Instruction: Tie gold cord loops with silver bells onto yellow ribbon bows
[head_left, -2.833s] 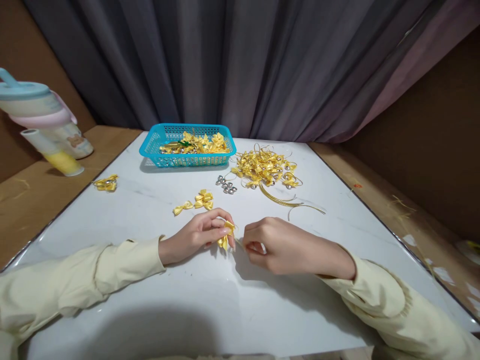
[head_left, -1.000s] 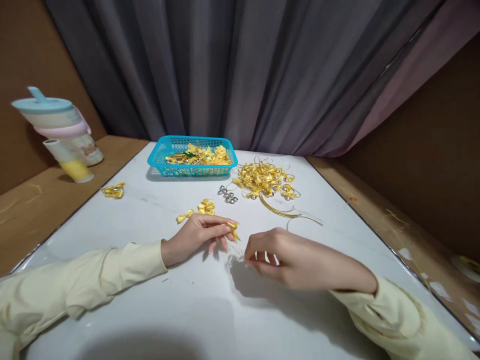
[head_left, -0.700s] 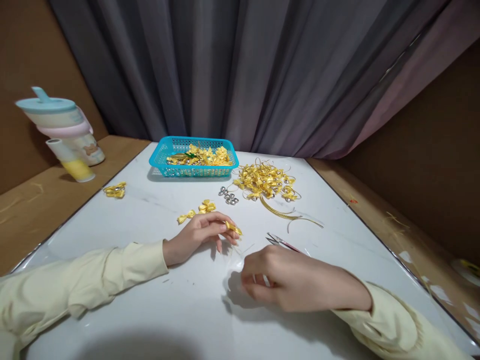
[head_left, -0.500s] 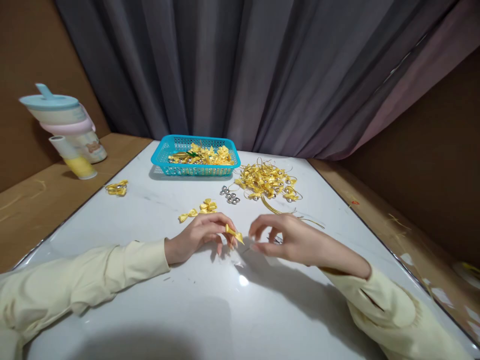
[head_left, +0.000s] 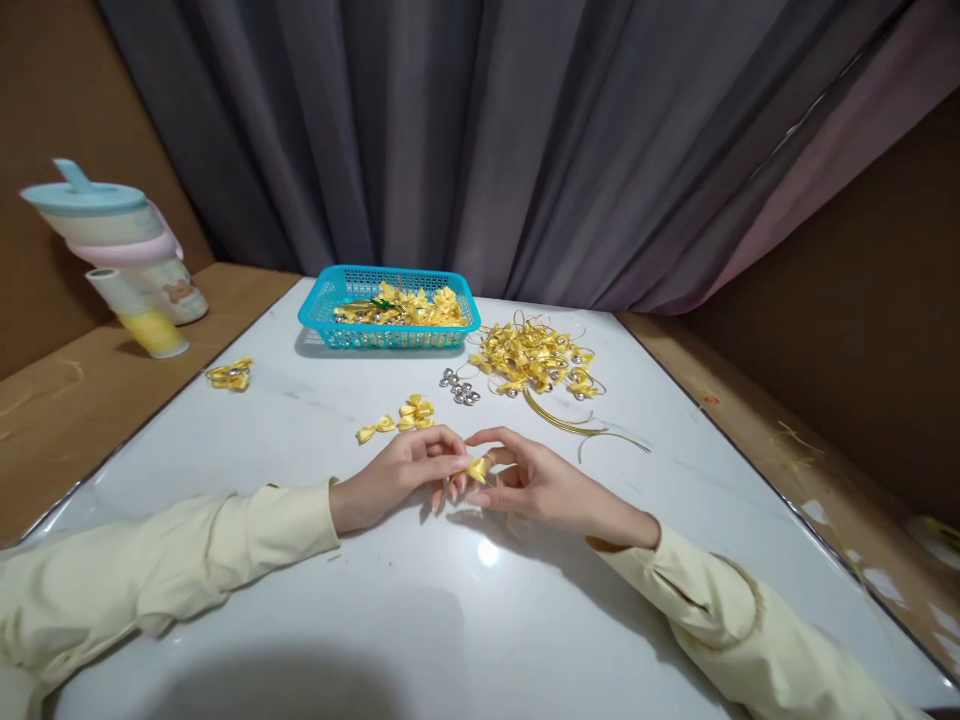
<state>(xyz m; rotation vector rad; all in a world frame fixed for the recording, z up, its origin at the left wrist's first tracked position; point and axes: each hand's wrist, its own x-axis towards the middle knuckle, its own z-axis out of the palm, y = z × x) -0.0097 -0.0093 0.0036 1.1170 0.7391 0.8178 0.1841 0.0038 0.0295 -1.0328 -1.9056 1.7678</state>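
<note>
Far left, off the marble: lidded cup [head_left: 112,250] parked on the brown ledge, clear of the work. Stray ribbon piece [head_left: 231,374] at the white table [head_left: 300,600] edge. Teal basket [head_left: 388,309] at the back holds yellow bows. Two loose bows [head_left: 397,418] lie just beyond the left hand [head_left: 390,475]. Left wrist rests flat on the table, thumb and forefinger pinched on the small yellow ribbon bow [head_left: 477,467], mid-table, held just above the surface. Right hand [head_left: 536,480] meets it palm-up, fingertips closed on the same bow. Right of that: silver bells [head_left: 459,387], then ribbon pile [head_left: 534,358].
</note>
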